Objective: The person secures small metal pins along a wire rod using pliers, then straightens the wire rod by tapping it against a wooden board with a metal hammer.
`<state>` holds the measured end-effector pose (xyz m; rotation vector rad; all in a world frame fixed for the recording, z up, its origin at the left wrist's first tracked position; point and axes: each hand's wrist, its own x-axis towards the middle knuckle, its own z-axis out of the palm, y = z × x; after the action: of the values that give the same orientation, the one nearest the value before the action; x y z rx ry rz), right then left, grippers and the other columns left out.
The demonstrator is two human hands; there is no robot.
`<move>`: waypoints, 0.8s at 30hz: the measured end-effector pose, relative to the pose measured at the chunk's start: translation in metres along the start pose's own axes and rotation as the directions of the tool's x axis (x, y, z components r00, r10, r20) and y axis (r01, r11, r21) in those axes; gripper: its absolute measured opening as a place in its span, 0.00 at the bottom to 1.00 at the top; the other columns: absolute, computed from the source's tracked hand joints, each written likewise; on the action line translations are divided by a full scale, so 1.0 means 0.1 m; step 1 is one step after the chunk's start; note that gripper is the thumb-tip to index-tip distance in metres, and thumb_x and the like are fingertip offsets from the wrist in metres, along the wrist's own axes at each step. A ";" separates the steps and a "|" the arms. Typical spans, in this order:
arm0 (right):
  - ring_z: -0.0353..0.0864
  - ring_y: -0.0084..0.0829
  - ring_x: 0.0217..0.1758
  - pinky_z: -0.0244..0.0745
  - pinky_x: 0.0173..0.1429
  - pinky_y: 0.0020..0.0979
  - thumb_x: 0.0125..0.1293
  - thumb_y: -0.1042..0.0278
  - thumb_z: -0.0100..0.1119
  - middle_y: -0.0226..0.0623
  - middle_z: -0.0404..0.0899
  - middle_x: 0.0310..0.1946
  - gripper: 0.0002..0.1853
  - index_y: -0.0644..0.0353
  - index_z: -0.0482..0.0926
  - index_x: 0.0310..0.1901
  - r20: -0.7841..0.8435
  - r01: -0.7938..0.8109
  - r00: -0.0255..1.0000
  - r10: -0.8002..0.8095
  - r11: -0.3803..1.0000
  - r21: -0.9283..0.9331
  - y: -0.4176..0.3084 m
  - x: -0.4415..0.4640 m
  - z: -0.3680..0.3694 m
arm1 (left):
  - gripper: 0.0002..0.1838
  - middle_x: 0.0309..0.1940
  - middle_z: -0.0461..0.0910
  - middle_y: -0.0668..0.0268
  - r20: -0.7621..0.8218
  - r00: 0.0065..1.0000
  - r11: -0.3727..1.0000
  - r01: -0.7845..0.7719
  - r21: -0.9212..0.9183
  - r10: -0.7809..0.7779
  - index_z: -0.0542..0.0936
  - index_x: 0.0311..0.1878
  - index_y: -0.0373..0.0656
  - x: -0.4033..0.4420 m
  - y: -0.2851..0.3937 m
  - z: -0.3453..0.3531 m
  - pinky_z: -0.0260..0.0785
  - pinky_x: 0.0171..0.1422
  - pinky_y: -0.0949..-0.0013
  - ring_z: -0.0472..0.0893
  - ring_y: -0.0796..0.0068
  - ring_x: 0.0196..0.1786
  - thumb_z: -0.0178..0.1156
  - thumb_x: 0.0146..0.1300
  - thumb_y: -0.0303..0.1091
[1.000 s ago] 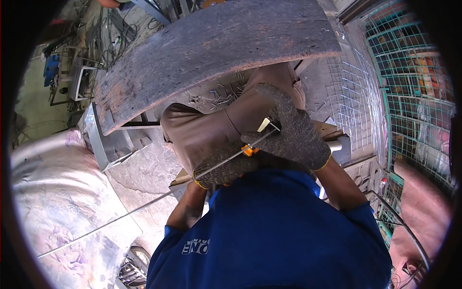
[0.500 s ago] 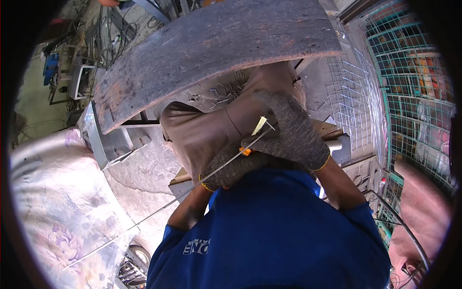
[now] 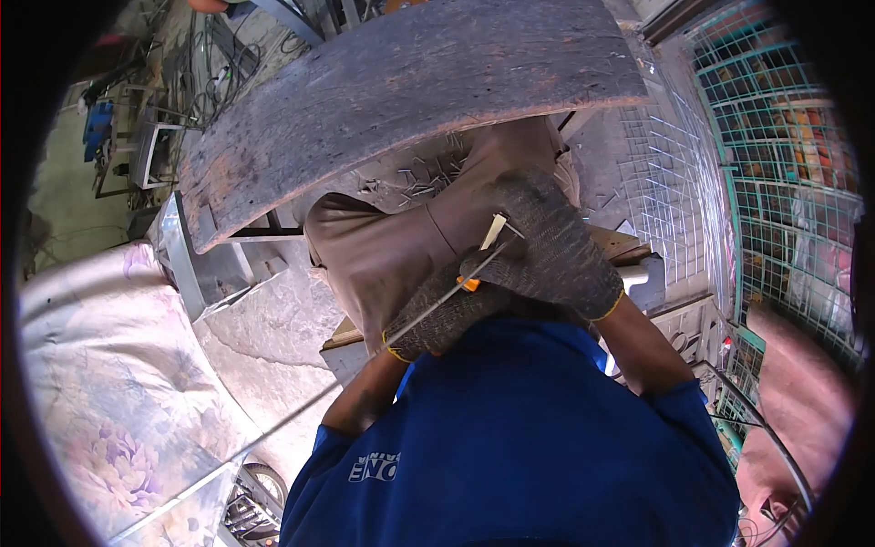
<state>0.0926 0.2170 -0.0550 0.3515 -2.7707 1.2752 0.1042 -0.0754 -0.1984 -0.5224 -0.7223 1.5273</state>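
Observation:
A long thin metal rod (image 3: 310,399) slants from the lower left across my gloved left hand (image 3: 442,314), ending in a short crosspiece near my right hand (image 3: 558,251). My left hand is closed at my lap, beneath the rod. An orange piece (image 3: 469,284) shows between the hands, and a short pale yellow strip (image 3: 493,232) sticks up beside the rod's tip; whether the two are joined is hidden. My right hand, gloved in grey knit too, is curled with its fingers closed around the rod's end. Its fingertips are partly covered.
A worn wooden board (image 3: 410,100) stands ahead of my knees. Loose nail-like metal pieces (image 3: 428,178) lie on the floor beneath it. To the right are wire mesh (image 3: 670,191) and a green grille (image 3: 766,137). Floral cloth (image 3: 118,392) covers something at left.
My right hand's fingers have curled in and drawn slightly down and right. The rod's far end has swung lower, and its tip has shifted a little.

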 end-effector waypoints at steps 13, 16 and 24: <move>0.78 0.45 0.56 0.71 0.62 0.42 0.59 0.56 0.67 0.47 0.79 0.51 0.29 0.61 0.75 0.60 0.003 0.038 0.999 -0.038 0.993 -0.109 -0.09 -0.01 -0.14 | 0.37 0.72 0.47 0.38 0.110 0.983 0.983 0.159 -0.092 -0.149 0.49 0.76 0.47 0.31 0.13 0.00 0.52 0.55 0.12 0.52 0.23 0.71 0.40 0.72 0.59; 0.82 0.41 0.51 0.75 0.57 0.39 0.60 0.58 0.68 0.45 0.81 0.47 0.27 0.60 0.76 0.58 0.048 -0.083 0.996 0.079 0.993 0.089 -0.22 0.09 -0.22 | 0.42 0.73 0.44 0.34 0.069 0.986 0.980 0.160 -0.116 -0.153 0.38 0.78 0.44 0.33 0.07 0.04 0.55 0.53 0.14 0.53 0.19 0.70 0.29 0.72 0.64; 0.86 0.37 0.40 0.80 0.45 0.36 0.58 0.58 0.71 0.41 0.84 0.36 0.23 0.59 0.79 0.52 0.039 -0.073 0.997 0.070 0.993 0.087 -0.34 0.16 -0.29 | 0.38 0.67 0.58 0.38 -0.198 0.975 0.966 0.142 0.217 -0.099 0.52 0.75 0.44 0.19 0.14 0.25 0.72 0.47 0.26 0.69 0.31 0.63 0.44 0.72 0.58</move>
<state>0.0841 0.2150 -0.0085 0.2858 -2.7863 1.4254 0.0748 -0.0593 -0.1894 -0.4313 -0.4187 1.4044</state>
